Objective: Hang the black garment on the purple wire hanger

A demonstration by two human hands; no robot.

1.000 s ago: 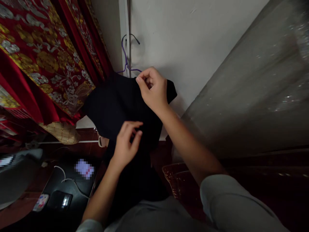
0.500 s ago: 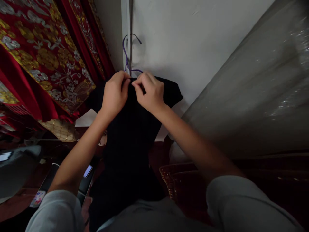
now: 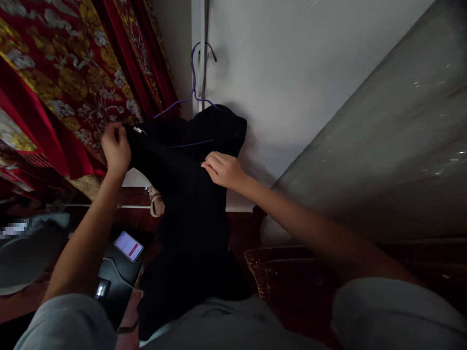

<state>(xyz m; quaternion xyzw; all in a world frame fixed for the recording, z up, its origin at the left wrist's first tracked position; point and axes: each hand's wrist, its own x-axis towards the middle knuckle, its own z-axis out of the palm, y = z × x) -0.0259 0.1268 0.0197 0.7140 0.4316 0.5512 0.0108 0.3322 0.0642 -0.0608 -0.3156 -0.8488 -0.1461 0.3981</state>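
Your left hand [image 3: 116, 148] is clamping with its fingers together on the black garment [image 3: 182, 194], at the upper left edge of it, and it is pulling the cloth out to the side. Your right hand [image 3: 224, 170] is also pinching, thumb and fingers together on the same garment, lower and near its right side. The garment is hanging from the purple hanger [image 3: 193, 78], in front of the white wall [image 3: 292, 73]. The left arm of the hanger is showing bare, the right arm is going under the cloth, and the bottom bar is appearing behind the upper edge which you are holding. A small white tag [image 3: 138, 130] is showing near your left hand. At your left, red embroidered cloth [image 3: 73, 73] is hanging. Below, a phone [image 3: 129, 246] with lit screen is lying near the right edge of the black desk [image 3: 122, 287]. Behind the garment, a person's foot in a sandal [image 3: 156, 201] is showing.
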